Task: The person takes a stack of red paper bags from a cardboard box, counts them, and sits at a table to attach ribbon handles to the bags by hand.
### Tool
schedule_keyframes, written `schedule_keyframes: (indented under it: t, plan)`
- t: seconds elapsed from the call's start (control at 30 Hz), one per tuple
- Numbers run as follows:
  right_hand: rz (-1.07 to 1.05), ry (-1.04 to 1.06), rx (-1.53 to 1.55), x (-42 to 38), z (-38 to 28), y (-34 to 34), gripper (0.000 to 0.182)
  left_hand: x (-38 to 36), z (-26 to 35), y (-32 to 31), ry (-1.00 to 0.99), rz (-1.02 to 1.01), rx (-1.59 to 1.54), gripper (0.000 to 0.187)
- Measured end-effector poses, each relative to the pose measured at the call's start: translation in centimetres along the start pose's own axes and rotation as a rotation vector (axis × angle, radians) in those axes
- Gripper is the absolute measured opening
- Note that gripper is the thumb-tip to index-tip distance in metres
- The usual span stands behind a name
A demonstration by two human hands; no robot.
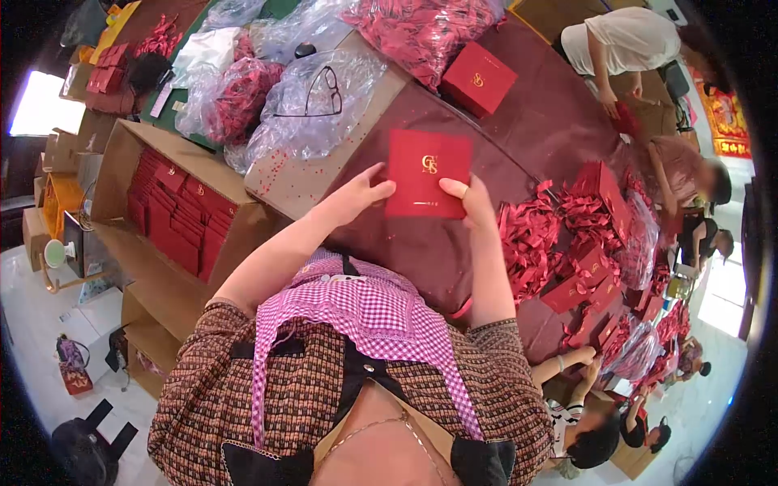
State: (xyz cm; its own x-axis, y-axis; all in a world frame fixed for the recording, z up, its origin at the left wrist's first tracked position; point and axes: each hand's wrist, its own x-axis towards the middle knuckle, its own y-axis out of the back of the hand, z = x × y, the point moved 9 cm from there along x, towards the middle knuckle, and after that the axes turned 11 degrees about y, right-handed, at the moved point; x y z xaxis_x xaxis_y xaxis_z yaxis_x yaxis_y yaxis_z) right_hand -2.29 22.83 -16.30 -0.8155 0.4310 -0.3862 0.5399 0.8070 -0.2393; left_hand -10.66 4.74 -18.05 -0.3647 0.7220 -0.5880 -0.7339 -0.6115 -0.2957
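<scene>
A red gift box (428,180) with a gold monogram faces up between my two hands, above the dark red tabletop; its depth is hard to judge. My right hand (472,201) grips its right edge, the thumb lying on the front face and the other fingers hidden behind. At the left edge, my left hand (366,193) has its thumb and forefinger against the side. Farther back on the table sits another red box (479,79) with the same gold mark.
To my left, an open carton (174,158) holds several red boxes (180,215). Clear plastic bags (312,113) and eyeglasses (326,91) lie ahead-left. On the right is a pile of red shredded paper (531,243) with boxes among it. Other people (624,40) work around the table.
</scene>
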Motion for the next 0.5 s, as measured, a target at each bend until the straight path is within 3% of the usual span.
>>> schedule_keyframes:
  t: [0.1, 0.2, 0.27, 0.33, 0.4, 0.5]
  plan:
    - [0.036, -0.017, 0.13, 1.0, 2.7, -0.8, 0.054, 2.4, 0.5, 0.3, 0.023, 0.004, -0.437, 0.067]
    - [0.089, -0.033, 0.208, 3.8, 5.2, -0.1, 0.05, 6.2, 0.1, 2.7, 0.045, 0.101, -0.357, 0.062]
    - [0.06, -0.01, 0.301, 6.2, 5.1, -0.4, 0.047, 8.5, 1.2, 4.1, -0.026, 0.173, -0.301, 0.064]
    - [0.097, 0.002, 0.274, 8.8, 4.8, -0.2, 0.043, 8.3, 4.4, 3.4, -0.142, 0.113, -0.245, 0.07]
    - [0.09, 0.056, 0.355, 11.5, 4.3, -0.4, 0.042, 7.5, 5.4, 6.3, -0.15, 0.54, -0.047, 0.061]
    - [0.103, 0.065, 0.346, 14.1, 4.8, -0.2, 0.042, 6.4, 4.9, 5.6, -0.188, 0.447, 0.147, 0.05]
